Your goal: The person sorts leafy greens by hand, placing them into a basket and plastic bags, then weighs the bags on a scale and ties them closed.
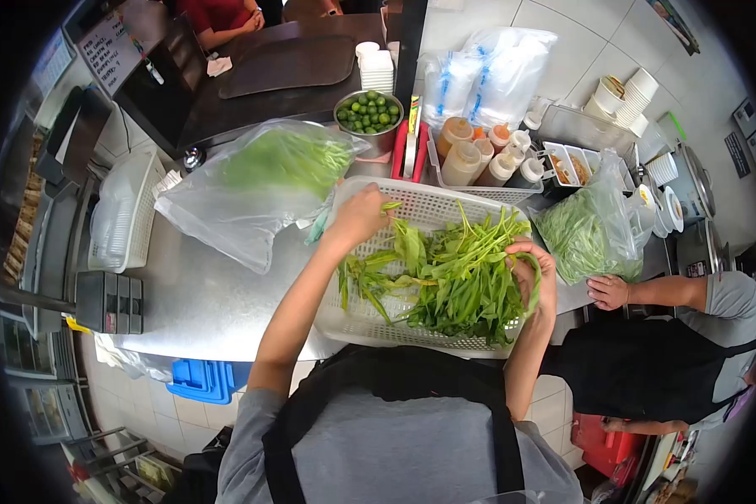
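A heap of leafy greens with long narrow leaves, which look like water spinach (470,286), lies in a white perforated plastic basket (344,323) on the steel counter. Over the basket's left far side, my left hand (363,218) is closed, with a small green piece showing at its fingertips. My right hand (536,273) curls round stems at the heap's right edge, and one long stem bends down past the palm. Looser sprigs (370,277) are spread across the basket's left half. Left of the basket rests a clear plastic bag (252,189) with green leaves inside.
Behind the basket stand sauce bottles (462,162) and a bowl of small green limes (368,112). To the right, a co-worker's hand (609,291) rests beside another bag of greens (584,227). A white basket of plastic containers (126,210) sits at the left.
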Demonstrator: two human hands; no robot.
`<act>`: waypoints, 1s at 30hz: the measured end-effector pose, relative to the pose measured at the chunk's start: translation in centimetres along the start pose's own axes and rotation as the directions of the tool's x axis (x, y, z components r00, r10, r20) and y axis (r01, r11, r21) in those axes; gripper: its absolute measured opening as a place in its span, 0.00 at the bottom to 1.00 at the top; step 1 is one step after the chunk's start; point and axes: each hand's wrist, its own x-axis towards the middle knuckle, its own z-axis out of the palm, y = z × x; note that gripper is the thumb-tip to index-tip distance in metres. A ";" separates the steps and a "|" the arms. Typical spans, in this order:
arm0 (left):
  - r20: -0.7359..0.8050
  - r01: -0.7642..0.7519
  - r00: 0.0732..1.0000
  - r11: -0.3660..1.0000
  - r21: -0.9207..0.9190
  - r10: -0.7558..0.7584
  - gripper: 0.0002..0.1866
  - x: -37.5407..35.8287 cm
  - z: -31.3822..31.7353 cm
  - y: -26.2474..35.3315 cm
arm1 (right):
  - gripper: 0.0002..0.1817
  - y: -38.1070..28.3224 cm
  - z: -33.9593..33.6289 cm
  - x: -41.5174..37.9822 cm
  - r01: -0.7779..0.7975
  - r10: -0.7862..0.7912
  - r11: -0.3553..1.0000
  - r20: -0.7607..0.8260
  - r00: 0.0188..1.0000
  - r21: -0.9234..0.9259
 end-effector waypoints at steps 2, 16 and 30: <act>-0.004 -0.046 0.999 0.985 -0.169 0.046 0.12 0.0 -2.0 -0.6 | 0.16 0.0 0.1 0.4 0.181 -0.141 0.904 0.131 0.981 -0.386; 0.055 0.042 0.999 0.649 -0.760 -0.001 0.10 0.4 -7.1 3.5 | 0.13 -1.9 13.2 4.9 0.332 -0.193 0.875 0.374 0.907 -0.353; -0.033 0.115 0.988 0.868 -0.483 -0.149 0.09 -0.4 -4.7 -0.5 | 0.07 -1.0 9.1 5.1 0.159 -0.081 0.802 0.158 0.984 -0.576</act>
